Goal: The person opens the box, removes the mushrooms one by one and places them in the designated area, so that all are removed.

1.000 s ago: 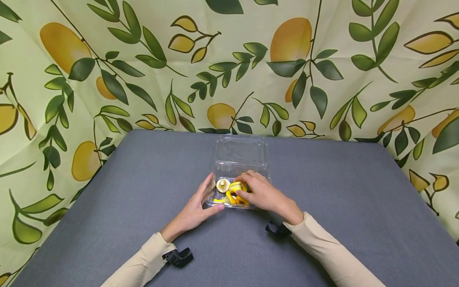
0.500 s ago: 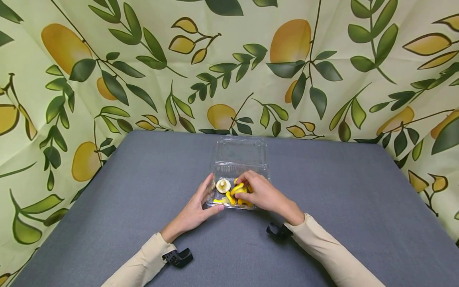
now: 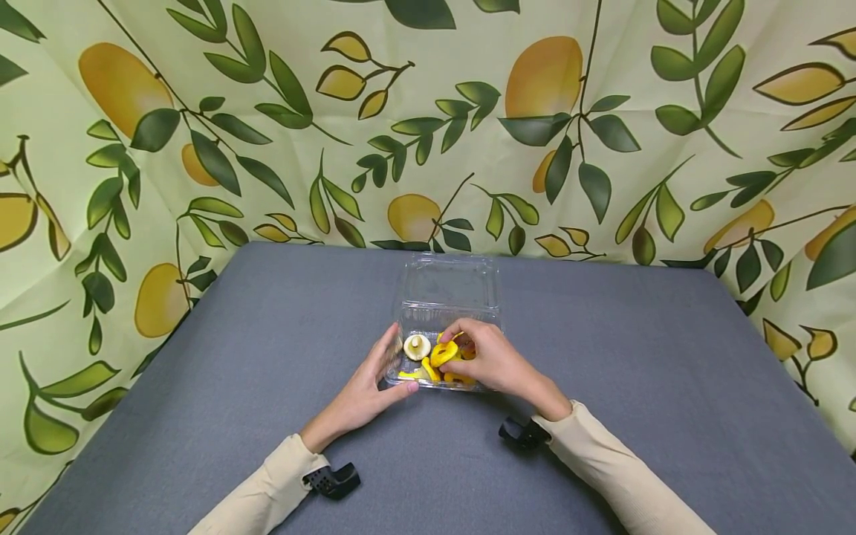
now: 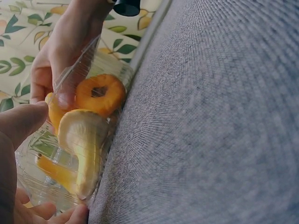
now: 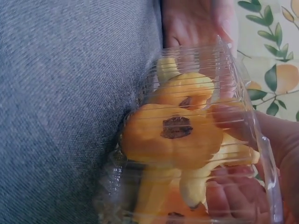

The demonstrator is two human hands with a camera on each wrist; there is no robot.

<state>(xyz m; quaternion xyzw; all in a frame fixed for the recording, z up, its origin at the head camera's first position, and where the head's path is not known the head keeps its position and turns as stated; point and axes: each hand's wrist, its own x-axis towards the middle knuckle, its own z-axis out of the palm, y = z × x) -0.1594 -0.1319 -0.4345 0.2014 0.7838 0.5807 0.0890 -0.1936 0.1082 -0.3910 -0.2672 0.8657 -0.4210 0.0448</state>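
Observation:
A clear plastic clamshell container (image 3: pixel 449 286) stands with its lid folded back, holding several mushrooms. My left hand (image 3: pixel 364 386) holds its near left corner, thumb over the front rim and fingers along the left wall. Inside the box, my right hand (image 3: pixel 491 360) pinches a yellow mushroom (image 3: pixel 444 353), its cap with a dark hollow facing up, between thumb and fingers. A white mushroom (image 3: pixel 417 347) lies stem up at the left. In the left wrist view a pale mushroom (image 4: pixel 84 135) and an orange cap (image 4: pixel 110 95) press near the front wall. The right hand hides the container's right part.
Grey cloth covers the table (image 3: pixel 602 334) around the container. Behind and at both sides hangs a curtain (image 3: pixel 455 126) printed with leaves and fruit. A black wrist camera (image 3: pixel 332 481) sits on the left wrist, another (image 3: pixel 523 433) on the right.
The yellow mushroom in my right hand has turned, so its cap's hollow now shows toward the head view. The right hand has shifted very slightly; the left hand and container stay put.

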